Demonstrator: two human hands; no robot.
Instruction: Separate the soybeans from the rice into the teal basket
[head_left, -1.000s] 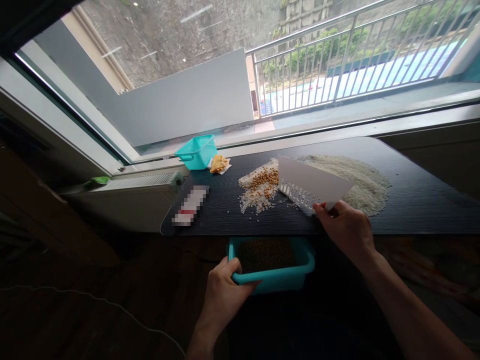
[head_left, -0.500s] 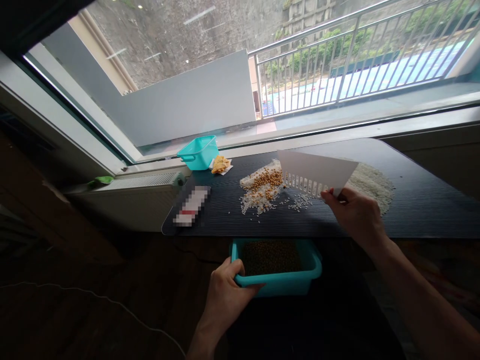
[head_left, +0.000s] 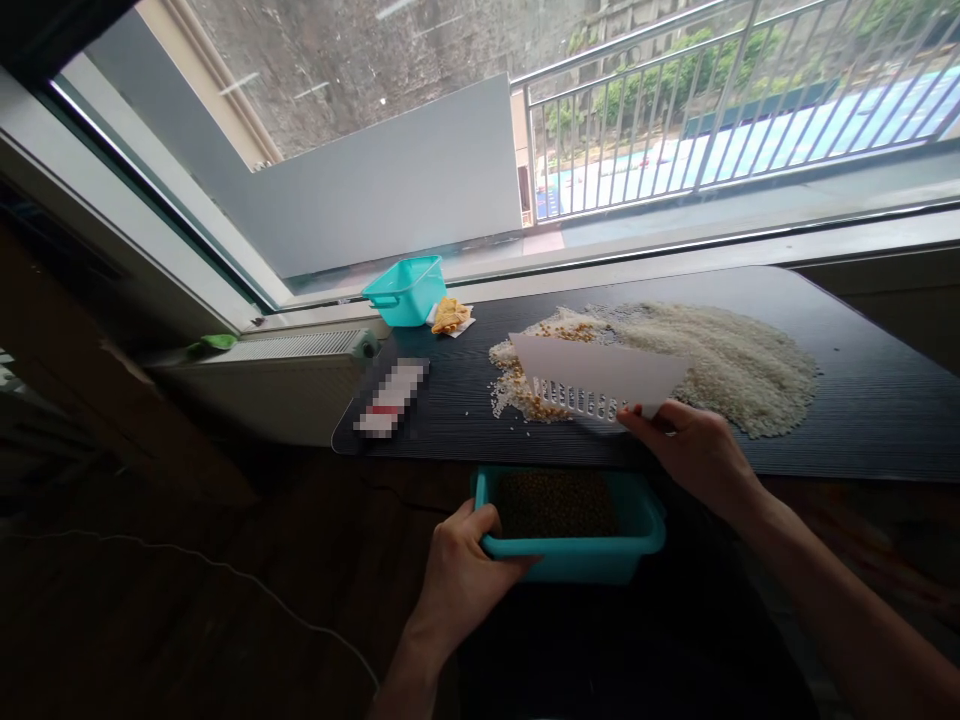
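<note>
My left hand (head_left: 469,560) grips the near left corner of a teal plastic bin (head_left: 585,560), thumb over the rim. Inside lie many small round brownish beans (head_left: 559,503). The bin is just below the table's front edge. Pinched by its right end in my right hand (head_left: 694,445) is a white sheet (head_left: 600,368) with a row of slots along its lower edge. Its slotted edge is over a mix of white rice-like grains and yellow beans (head_left: 517,392), partly hiding it. To the right spreads a large heap of white grains (head_left: 735,360).
On the dark table (head_left: 870,400), a second teal bin (head_left: 409,292) stands at the back left beside a crumpled yellow cloth-like thing (head_left: 451,315) on white paper. A blurred-out flat object (head_left: 391,398) lies at left. Behind are a window and radiator (head_left: 300,346).
The slotted sheet has moved left and down, over the mixed grains, uncovering more of the white heap. My left hand still holds the bin. The whole view has shifted slightly.
</note>
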